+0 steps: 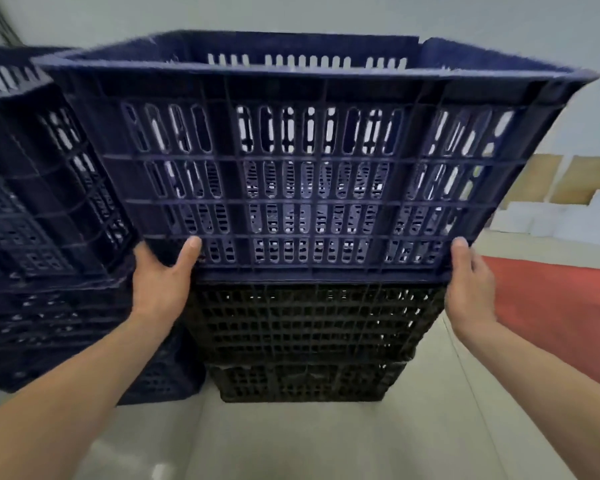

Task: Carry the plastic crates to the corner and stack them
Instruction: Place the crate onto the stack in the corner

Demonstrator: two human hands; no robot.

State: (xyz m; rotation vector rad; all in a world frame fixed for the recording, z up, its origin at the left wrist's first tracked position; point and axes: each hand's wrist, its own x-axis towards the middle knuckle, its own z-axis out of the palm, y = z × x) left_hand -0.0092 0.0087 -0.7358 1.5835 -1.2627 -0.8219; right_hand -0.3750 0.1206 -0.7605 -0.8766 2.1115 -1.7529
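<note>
with left hand (pixel 163 275) and right hand (pixel 471 285) gripping the lower corners of the dark blue slotted plastic crate (pixel 309 188), seat it squarely on the black lattice crates (pixel 309 327).

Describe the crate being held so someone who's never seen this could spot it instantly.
Two crate stacks stand against the pale wall. The blue crate tops the one on the right, above the black crates, left hand and right hand gripping its lower corners. It alone has black crates beneath; the neighbouring stack is dark blue.
</note>
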